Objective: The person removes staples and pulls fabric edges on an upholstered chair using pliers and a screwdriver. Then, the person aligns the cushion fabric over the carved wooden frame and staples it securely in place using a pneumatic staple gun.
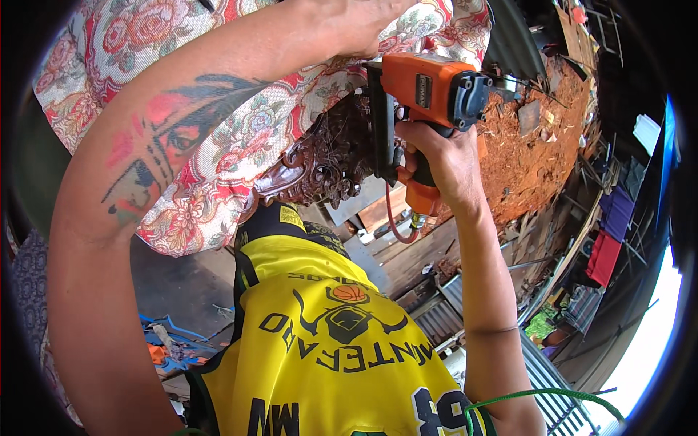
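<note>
My right hand [452, 163] is wrapped round the handle of an orange and black air staple gun [425, 76]. A red hose [392, 221] joins it at the foot of the handle. The gun's long black magazine side stands beside the dark carved wood [320, 163] of a furniture frame. Floral upholstery fabric [243, 142] in cream, red and green covers the padded piece next to the carving. My left arm reaches across it, and my left hand [360, 33] rests on the fabric near the gun's nose; its fingers are mostly hidden at the top edge.
Reddish earth [534, 156] with scattered scraps lies beyond the gun. Wooden planks [429, 247] and corrugated sheets are on the right. A red cloth [603, 258] and a purple cloth [616, 212] hang farther off. A green cord [552, 392] crosses by my right arm.
</note>
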`<state>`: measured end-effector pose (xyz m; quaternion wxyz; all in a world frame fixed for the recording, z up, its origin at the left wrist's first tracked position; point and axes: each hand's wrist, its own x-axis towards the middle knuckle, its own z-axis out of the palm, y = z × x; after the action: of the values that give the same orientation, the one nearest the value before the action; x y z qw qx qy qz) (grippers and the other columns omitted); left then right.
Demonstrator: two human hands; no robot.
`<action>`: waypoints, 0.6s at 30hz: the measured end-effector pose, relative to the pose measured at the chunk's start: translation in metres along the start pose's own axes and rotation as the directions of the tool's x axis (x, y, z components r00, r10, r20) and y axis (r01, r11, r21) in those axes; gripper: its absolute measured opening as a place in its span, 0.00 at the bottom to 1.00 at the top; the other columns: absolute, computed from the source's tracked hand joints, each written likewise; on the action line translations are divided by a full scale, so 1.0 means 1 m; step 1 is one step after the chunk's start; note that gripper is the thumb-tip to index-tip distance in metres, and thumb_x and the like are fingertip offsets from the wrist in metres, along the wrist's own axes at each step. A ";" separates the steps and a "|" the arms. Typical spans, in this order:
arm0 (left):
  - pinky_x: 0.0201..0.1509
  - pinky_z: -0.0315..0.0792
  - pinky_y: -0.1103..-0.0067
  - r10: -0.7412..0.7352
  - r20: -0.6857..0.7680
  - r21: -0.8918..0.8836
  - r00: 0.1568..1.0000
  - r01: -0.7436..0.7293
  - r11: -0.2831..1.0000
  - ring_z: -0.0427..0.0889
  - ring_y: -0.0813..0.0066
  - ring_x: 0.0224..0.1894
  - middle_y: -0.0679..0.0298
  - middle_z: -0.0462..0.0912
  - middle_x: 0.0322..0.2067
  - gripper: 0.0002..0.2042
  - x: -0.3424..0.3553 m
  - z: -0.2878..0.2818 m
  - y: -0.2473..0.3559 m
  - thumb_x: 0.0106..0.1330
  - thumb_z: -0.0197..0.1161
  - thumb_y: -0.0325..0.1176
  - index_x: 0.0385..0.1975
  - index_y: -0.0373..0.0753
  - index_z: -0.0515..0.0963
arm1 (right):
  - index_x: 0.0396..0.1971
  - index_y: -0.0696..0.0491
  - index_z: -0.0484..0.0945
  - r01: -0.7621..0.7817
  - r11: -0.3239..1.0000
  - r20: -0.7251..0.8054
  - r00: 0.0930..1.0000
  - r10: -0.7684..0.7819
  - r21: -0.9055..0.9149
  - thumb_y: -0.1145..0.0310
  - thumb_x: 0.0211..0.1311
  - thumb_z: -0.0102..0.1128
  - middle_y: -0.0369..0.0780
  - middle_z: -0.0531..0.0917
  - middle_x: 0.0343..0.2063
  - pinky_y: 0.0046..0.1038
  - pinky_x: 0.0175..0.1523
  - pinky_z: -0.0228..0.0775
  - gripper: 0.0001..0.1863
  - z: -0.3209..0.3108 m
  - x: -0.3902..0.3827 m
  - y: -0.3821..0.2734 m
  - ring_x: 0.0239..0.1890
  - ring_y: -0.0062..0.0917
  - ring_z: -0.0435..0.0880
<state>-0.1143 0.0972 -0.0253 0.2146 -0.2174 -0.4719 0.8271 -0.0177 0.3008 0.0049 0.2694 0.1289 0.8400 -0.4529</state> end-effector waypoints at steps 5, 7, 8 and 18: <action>0.81 0.27 0.38 -0.024 0.099 -0.660 0.995 0.084 0.746 0.37 0.41 0.83 0.46 0.43 0.81 0.46 0.005 -0.008 0.004 0.74 0.12 0.71 0.81 0.42 0.45 | 0.33 0.58 0.82 -0.003 1.000 -0.029 1.000 0.003 0.000 0.70 0.60 0.65 0.35 0.80 0.15 0.26 0.23 0.73 0.07 0.003 0.006 -0.001 0.15 0.19 0.79; 0.81 0.27 0.38 0.011 0.097 -0.830 0.995 0.074 0.552 0.37 0.41 0.83 0.44 0.40 0.81 0.46 0.008 -0.009 0.004 0.75 0.16 0.70 0.81 0.41 0.45 | 0.33 0.58 0.82 -0.001 1.000 -0.036 0.999 0.000 -0.025 0.70 0.60 0.65 0.34 0.80 0.15 0.27 0.23 0.73 0.07 0.004 0.006 -0.002 0.15 0.19 0.79; 0.81 0.27 0.38 0.012 0.098 -0.831 0.995 0.075 0.551 0.37 0.41 0.83 0.44 0.40 0.81 0.46 0.008 -0.009 0.005 0.75 0.16 0.70 0.81 0.41 0.45 | 0.34 0.58 0.82 -0.006 0.999 -0.040 0.999 0.004 -0.049 0.70 0.60 0.65 0.34 0.80 0.15 0.27 0.24 0.73 0.07 0.004 0.006 -0.002 0.15 0.19 0.79; 0.80 0.28 0.38 -0.104 0.085 -0.983 0.991 0.067 -0.172 0.37 0.38 0.82 0.41 0.37 0.81 0.44 0.004 -0.007 -0.003 0.76 0.41 0.66 0.82 0.41 0.43 | 0.37 0.58 0.81 -0.028 0.998 -0.071 0.997 0.024 -0.055 0.69 0.60 0.65 0.33 0.80 0.17 0.27 0.24 0.73 0.09 0.002 -0.005 0.013 0.17 0.17 0.79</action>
<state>-0.1129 0.1061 -0.0264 0.0330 -0.2823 -0.9461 0.1554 -0.0069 0.3065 -0.0017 0.2491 0.1479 0.8595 -0.4211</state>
